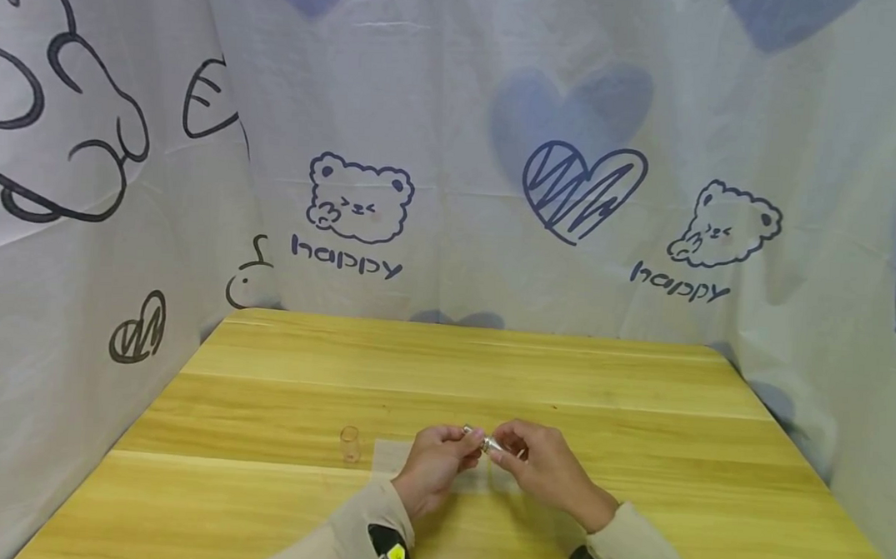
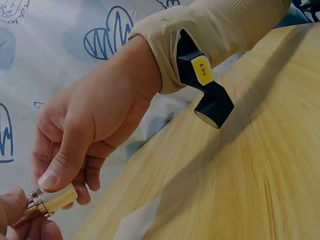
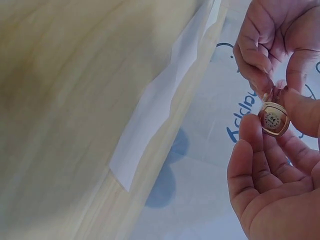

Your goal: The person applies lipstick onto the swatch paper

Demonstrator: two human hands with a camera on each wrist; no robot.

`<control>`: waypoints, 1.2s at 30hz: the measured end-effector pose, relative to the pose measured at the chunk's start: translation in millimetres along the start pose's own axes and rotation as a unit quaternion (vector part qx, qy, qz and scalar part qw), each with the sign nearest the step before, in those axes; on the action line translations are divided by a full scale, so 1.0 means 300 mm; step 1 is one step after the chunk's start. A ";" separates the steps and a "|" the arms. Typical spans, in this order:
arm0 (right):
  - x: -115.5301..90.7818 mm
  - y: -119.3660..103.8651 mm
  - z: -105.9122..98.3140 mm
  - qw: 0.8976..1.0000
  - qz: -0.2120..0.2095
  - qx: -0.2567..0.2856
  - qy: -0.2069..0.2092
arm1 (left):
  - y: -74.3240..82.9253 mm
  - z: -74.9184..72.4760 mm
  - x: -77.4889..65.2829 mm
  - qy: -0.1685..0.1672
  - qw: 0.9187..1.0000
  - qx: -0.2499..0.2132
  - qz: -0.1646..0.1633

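Both hands meet on a small shiny gold tube [image 1: 492, 444] that looks like a lipstick, held off the tabletop. My left hand [image 1: 440, 463] pinches one end between thumb and fingers and covers much of it. At the other end, my right hand [image 1: 548, 463] grips the gold base between thumb and fingers. In the right wrist view the base of the lipstick [image 3: 272, 120] shows a round label with small print. The left wrist view shows the right thumb [image 2: 52, 177] lying along the gold base.
A clear cylindrical cap [image 1: 349, 444] stands on the wooden table [image 1: 278, 389], left of the hands. A pale, thin sheet [image 1: 389, 456] lies beneath the hands. Printed white curtains [image 1: 454, 146] surround the table's back and sides.
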State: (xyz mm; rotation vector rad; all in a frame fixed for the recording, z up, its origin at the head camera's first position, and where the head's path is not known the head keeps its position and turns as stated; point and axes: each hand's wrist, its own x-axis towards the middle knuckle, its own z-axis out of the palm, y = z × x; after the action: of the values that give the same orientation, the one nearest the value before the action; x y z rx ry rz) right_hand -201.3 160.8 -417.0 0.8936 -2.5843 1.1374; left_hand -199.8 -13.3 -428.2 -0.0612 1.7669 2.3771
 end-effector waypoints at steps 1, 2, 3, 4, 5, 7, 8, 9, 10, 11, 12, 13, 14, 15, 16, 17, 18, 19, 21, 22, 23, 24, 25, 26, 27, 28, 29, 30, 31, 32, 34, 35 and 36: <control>0.000 -0.002 0.000 1.000 -0.004 0.002 -0.001 | 0.000 -0.001 0.000 -0.001 1.000 0.001 0.002; -0.001 -0.004 -0.001 1.000 -0.006 0.004 -0.002 | 0.000 -0.002 0.001 -0.002 1.000 0.001 0.003; -0.001 -0.005 -0.001 1.000 -0.008 0.005 -0.003 | 0.000 -0.003 0.001 -0.003 1.000 0.002 0.004; -0.001 -0.008 -0.001 1.000 -0.010 0.007 -0.005 | -0.001 -0.003 0.001 -0.003 1.000 0.003 0.005; -0.002 -0.009 -0.002 1.000 -0.010 0.008 -0.006 | -0.002 -0.004 0.002 -0.004 1.000 0.002 0.007; -0.002 -0.009 -0.004 1.000 -0.011 0.009 -0.006 | -0.003 -0.003 0.004 -0.004 1.000 -0.002 0.006; -0.002 -0.008 -0.006 1.000 -0.009 0.010 -0.008 | -0.003 -0.001 0.004 -0.005 1.000 -0.004 0.005; -0.002 -0.007 -0.008 1.000 -0.009 0.012 -0.010 | -0.003 0.000 0.005 -0.007 1.000 -0.007 0.004; -0.001 -0.006 -0.010 1.000 -0.007 0.014 -0.011 | -0.004 0.001 0.006 -0.009 1.000 -0.011 0.005; -0.001 -0.004 -0.013 1.000 -0.005 0.016 -0.013 | -0.004 0.002 0.008 -0.011 1.000 -0.015 0.006; 0.000 -0.001 -0.015 1.000 -0.005 0.019 -0.015 | -0.004 0.003 0.009 -0.012 1.000 -0.018 0.006; 0.001 0.000 -0.017 1.000 -0.006 0.020 -0.015 | -0.003 0.004 0.009 -0.014 1.000 -0.021 0.006; 0.001 0.001 -0.019 1.000 -0.004 0.022 -0.016 | -0.003 0.006 0.009 -0.016 1.000 -0.023 0.007; 0.002 0.002 -0.019 1.000 -0.004 0.023 -0.016 | -0.003 0.006 0.010 -0.017 1.000 -0.025 0.008; 0.003 0.003 -0.019 1.000 -0.005 0.022 -0.016 | -0.004 0.007 0.010 -0.017 0.999 -0.026 0.009; 0.003 0.004 -0.018 1.000 -0.005 0.023 -0.018 | -0.005 0.008 0.009 -0.015 1.000 -0.026 0.008; 0.004 0.005 -0.016 1.000 -0.004 0.023 -0.020 | -0.005 0.008 0.007 -0.014 1.000 -0.027 0.008; 0.003 0.005 -0.015 0.999 -0.004 0.023 -0.022 | -0.006 0.009 0.006 -0.013 0.999 -0.028 0.008; 0.002 0.006 -0.014 0.999 0.000 0.020 -0.028 | -0.008 0.010 0.004 -0.010 0.999 -0.030 0.006; 0.001 0.006 -0.012 0.999 0.001 0.020 -0.032 | -0.009 0.010 0.002 -0.008 0.999 -0.032 0.004; 0.000 0.006 -0.012 0.999 0.003 0.021 -0.034 | -0.011 0.010 0.000 -0.008 0.999 -0.034 0.002; -0.001 0.007 -0.013 0.999 0.005 0.020 -0.034 | -0.011 0.010 0.000 -0.010 0.999 -0.037 0.002; 0.000 0.007 -0.014 0.999 0.006 0.020 -0.034 | -0.011 0.011 0.001 -0.010 0.999 -0.040 0.000; 0.001 0.007 -0.015 0.999 0.006 0.018 -0.033 | -0.011 0.013 0.002 -0.010 0.999 -0.042 -0.001; 0.002 0.008 -0.017 0.999 0.006 0.018 -0.032 | -0.010 0.014 0.003 -0.011 0.999 -0.044 -0.002; 0.003 0.009 -0.018 0.999 0.004 0.018 -0.031 | -0.009 0.015 0.005 -0.012 0.999 -0.045 -0.002; 0.005 0.009 -0.019 0.999 0.004 0.018 -0.030 | -0.009 0.016 0.007 -0.011 0.999 -0.047 -0.002; 0.007 0.009 -0.019 0.999 0.003 0.018 -0.031 | -0.008 0.016 0.007 -0.011 0.999 -0.048 -0.002; 0.008 0.009 -0.019 0.999 0.002 0.017 -0.031 | -0.006 0.017 0.007 -0.010 0.999 -0.049 -0.002; 0.010 0.010 -0.018 0.999 -0.001 0.015 -0.032 | -0.007 0.017 0.008 -0.010 0.999 -0.050 -0.002; 0.012 0.010 -0.016 0.999 -0.004 0.016 -0.033 | -0.009 0.016 0.007 -0.010 0.999 -0.052 -0.001; 0.013 0.009 -0.016 0.999 -0.005 0.015 -0.032 | -0.009 0.016 0.007 -0.009 0.998 -0.055 0.000; 0.014 0.008 -0.015 0.999 -0.005 0.016 -0.032 | -0.011 0.015 0.007 -0.009 0.998 -0.057 0.000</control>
State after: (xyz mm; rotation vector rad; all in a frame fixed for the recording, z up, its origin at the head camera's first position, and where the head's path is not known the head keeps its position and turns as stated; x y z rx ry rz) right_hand -206.4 163.6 -413.8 0.9643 -2.6165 1.1681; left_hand -201.0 -7.9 -430.3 -0.0536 1.6230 2.4684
